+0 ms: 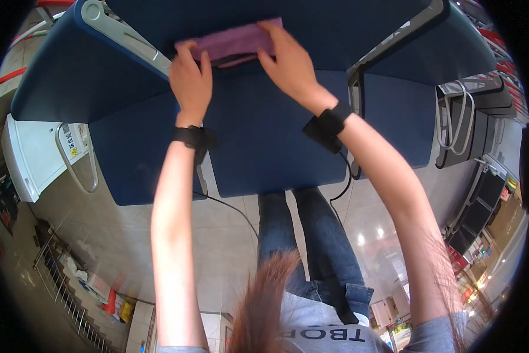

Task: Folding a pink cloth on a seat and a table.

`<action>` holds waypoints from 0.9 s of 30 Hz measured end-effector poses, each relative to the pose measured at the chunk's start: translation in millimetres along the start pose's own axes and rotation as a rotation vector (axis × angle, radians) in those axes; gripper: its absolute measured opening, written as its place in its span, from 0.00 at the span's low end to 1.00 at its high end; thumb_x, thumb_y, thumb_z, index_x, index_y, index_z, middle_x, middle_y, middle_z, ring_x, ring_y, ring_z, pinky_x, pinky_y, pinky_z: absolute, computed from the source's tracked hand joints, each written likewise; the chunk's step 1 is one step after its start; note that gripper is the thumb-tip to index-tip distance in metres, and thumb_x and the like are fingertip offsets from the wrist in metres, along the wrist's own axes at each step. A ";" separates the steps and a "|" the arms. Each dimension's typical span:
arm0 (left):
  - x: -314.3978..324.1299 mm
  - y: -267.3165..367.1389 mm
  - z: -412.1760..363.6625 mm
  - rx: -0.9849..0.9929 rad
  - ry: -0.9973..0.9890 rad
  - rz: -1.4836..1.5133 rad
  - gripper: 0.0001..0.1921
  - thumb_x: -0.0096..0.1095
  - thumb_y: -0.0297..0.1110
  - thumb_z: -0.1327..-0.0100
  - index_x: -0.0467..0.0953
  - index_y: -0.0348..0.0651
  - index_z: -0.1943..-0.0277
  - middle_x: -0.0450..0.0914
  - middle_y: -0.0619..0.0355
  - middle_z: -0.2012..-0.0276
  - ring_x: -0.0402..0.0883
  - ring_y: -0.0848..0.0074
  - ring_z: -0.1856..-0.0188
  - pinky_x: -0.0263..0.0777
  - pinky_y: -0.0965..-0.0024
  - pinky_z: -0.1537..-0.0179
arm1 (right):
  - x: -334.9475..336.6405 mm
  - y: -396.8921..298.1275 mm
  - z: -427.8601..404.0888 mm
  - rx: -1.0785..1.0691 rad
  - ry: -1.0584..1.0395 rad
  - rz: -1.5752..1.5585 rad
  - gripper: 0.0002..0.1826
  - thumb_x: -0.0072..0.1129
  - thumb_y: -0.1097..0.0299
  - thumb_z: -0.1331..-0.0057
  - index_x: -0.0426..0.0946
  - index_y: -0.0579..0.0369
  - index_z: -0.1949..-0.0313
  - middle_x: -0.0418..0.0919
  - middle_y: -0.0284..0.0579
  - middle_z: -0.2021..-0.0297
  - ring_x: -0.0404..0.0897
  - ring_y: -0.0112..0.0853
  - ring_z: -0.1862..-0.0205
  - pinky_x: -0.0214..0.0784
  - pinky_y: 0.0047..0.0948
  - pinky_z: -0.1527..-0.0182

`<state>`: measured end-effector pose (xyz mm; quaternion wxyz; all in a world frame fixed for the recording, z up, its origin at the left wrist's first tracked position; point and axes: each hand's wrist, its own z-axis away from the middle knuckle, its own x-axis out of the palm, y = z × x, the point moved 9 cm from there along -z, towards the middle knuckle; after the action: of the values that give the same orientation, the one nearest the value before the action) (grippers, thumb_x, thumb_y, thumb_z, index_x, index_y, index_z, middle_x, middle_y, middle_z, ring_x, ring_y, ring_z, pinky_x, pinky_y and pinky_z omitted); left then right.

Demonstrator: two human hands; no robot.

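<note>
Between both hands is a folded purple cloth [235, 40], stretched out against the dark blue backrest [330, 31] of the middle seat. My left hand [190, 79] grips its left end, thumb and fingers on the near side. At the right end, my right hand [288, 61] pinches the cloth with the thumb at the lower edge and fingers over the top. A dark gap shows along the cloth's lower fold. Below the hands lies the padded blue seat cushion [275, 132]. Each wrist wears a black strap with a small device.
Blue seats flank the middle one, with metal armrest frames [145, 46] between them. A white cabinet [39, 150] stands at the left, and a looped metal armrest [461, 119] at the right. Thin black cables [233, 207] hang from the wrist devices. Tiled floor [220, 247] lies below.
</note>
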<state>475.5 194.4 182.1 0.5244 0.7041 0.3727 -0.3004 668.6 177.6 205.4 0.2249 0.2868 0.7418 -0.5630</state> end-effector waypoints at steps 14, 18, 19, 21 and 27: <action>-48.2 129.3 -89.0 0.488 0.348 -0.478 0.44 0.66 0.44 0.44 0.49 0.43 0.29 0.54 0.38 0.35 0.49 0.46 0.31 0.40 0.40 0.33 | -97.7 -80.6 -81.4 -0.597 0.293 0.554 0.36 0.60 0.67 0.48 0.63 0.48 0.37 0.68 0.45 0.51 0.68 0.40 0.49 0.59 0.38 0.38; -33.3 167.0 -100.1 0.405 0.151 -0.077 0.41 0.62 0.48 0.42 0.52 0.45 0.30 0.49 0.39 0.31 0.43 0.44 0.28 0.38 0.36 0.34 | -127.6 -54.1 -84.0 -0.628 0.255 0.653 0.29 0.60 0.68 0.48 0.71 0.42 0.43 0.69 0.45 0.50 0.68 0.41 0.48 0.61 0.38 0.41; -20.1 169.0 -104.5 0.270 -0.077 0.310 0.41 0.62 0.48 0.42 0.53 0.45 0.30 0.50 0.39 0.31 0.43 0.44 0.29 0.37 0.36 0.34 | -135.6 -47.3 -81.4 -0.621 0.257 0.654 0.29 0.60 0.68 0.48 0.71 0.42 0.43 0.69 0.45 0.50 0.68 0.41 0.48 0.61 0.38 0.41; 2.3 205.9 -86.9 0.559 0.378 -0.420 0.40 0.63 0.47 0.43 0.55 0.46 0.31 0.50 0.39 0.32 0.44 0.44 0.29 0.37 0.35 0.34 | -156.0 -26.7 -78.2 -0.539 0.265 0.657 0.29 0.61 0.68 0.49 0.71 0.42 0.44 0.69 0.45 0.49 0.68 0.42 0.47 0.60 0.38 0.41; 43.9 263.6 -78.3 0.706 0.317 -0.218 0.39 0.66 0.43 0.48 0.58 0.50 0.33 0.53 0.43 0.33 0.45 0.49 0.28 0.36 0.34 0.34 | -195.8 22.8 -63.3 -0.422 0.265 0.792 0.28 0.66 0.69 0.53 0.68 0.47 0.50 0.67 0.47 0.58 0.69 0.44 0.53 0.64 0.40 0.54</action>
<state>723.2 233.6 303.1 0.1516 0.8349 0.3955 -0.3515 827.1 209.5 334.6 0.3792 0.5655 0.6957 -0.2291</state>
